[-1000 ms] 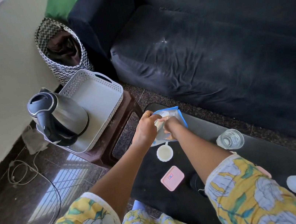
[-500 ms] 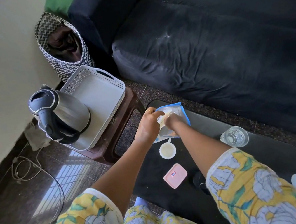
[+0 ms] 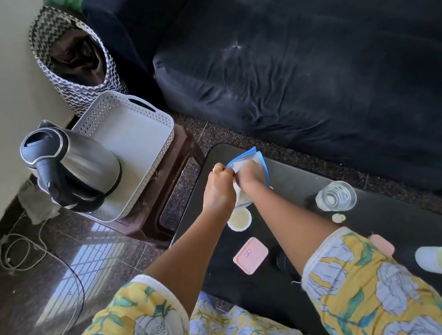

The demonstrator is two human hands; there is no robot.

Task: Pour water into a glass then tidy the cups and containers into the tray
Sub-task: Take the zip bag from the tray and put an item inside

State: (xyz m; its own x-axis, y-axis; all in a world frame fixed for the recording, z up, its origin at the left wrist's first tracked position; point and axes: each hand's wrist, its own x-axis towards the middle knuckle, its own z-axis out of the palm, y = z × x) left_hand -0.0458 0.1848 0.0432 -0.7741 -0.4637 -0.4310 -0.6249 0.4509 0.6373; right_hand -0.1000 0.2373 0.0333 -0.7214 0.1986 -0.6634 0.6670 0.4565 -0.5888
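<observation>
My left hand (image 3: pixel 217 189) and my right hand (image 3: pixel 250 175) both grip a clear container with a blue lid (image 3: pixel 253 159), held tilted above the far end of the black table (image 3: pixel 289 185). Much of the container is hidden by my fingers. Just below it stands a small white cup (image 3: pixel 239 219). A clear glass (image 3: pixel 335 197) stands to the right. A pink lid (image 3: pixel 250 255) lies flat nearer me. A white cup (image 3: pixel 440 260) lies on its side at the right. The grey perforated tray (image 3: pixel 133 134) sits on a brown stool, with a steel kettle (image 3: pixel 75 167) in its near corner.
A dark sofa (image 3: pixel 311 51) runs along the far side of the table. A zigzag-patterned basket (image 3: pixel 75 57) stands behind the tray, against the wall. A cable (image 3: pixel 65 267) loops over the dark floor at the left. A small white cap (image 3: pixel 338 217) lies by the glass.
Both hands stay on the blue-lidded container above the white cup, shifting only slightly. The camera view has drifted a little; the other objects have not moved.
</observation>
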